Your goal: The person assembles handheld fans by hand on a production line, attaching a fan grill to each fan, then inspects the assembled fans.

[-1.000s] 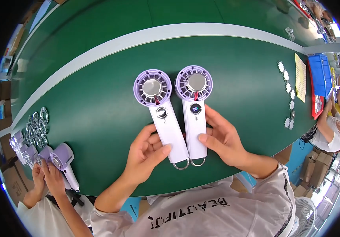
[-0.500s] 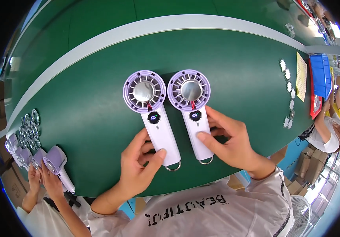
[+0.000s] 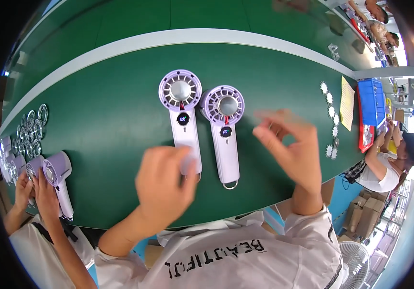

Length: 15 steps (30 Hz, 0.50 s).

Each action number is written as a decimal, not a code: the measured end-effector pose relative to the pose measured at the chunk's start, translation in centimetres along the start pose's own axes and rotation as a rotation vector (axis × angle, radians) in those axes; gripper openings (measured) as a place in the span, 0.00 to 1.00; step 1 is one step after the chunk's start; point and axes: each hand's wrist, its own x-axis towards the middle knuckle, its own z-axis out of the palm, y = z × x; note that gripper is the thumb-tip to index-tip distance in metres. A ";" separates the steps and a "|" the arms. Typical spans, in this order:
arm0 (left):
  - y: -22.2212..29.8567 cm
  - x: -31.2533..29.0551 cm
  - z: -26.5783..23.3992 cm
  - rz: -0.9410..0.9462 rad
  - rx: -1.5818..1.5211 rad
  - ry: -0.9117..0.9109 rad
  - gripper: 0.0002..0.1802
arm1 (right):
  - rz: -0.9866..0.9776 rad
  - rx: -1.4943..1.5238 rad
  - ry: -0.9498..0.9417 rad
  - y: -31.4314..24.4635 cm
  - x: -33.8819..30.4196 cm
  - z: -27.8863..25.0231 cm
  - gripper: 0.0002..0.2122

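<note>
The left fan (image 3: pixel 183 130) and right fan (image 3: pixel 226 144) are lying on the table (image 3: pixel 120 111), probably feeling light, stiff and slick, suiting a mid-handle hold. The left hand (image 3: pixel 162 178) is blurring over the left fan, grip unclear; the right hand (image 3: pixel 291 149) is hovering empty, fingers parted.

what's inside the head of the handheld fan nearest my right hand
A round silver disc, radial spokes and a red piece show; whatever lies behind the disc is covered.

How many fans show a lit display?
2: the left fan, partly covered by the left hand; the neighbouring fan to its right. Fans farther left may hide more.
</note>
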 end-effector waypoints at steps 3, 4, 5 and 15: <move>3.0 -0.5 1.5 0.245 -0.044 -0.174 0.21 | -0.158 -0.022 0.010 -0.5 2.9 -0.6 0.15; 3.1 -0.8 2.6 0.304 0.003 -0.214 0.25 | -0.217 -0.046 -0.010 -0.2 3.7 -0.2 0.15; 3.2 -0.5 3.6 0.327 0.011 -0.201 0.26 | -0.269 -0.074 -0.025 0.0 4.0 0.2 0.16; 1.7 -1.1 5.5 0.375 0.061 -0.156 0.22 | -0.286 -0.193 -0.050 -0.2 4.4 1.8 0.19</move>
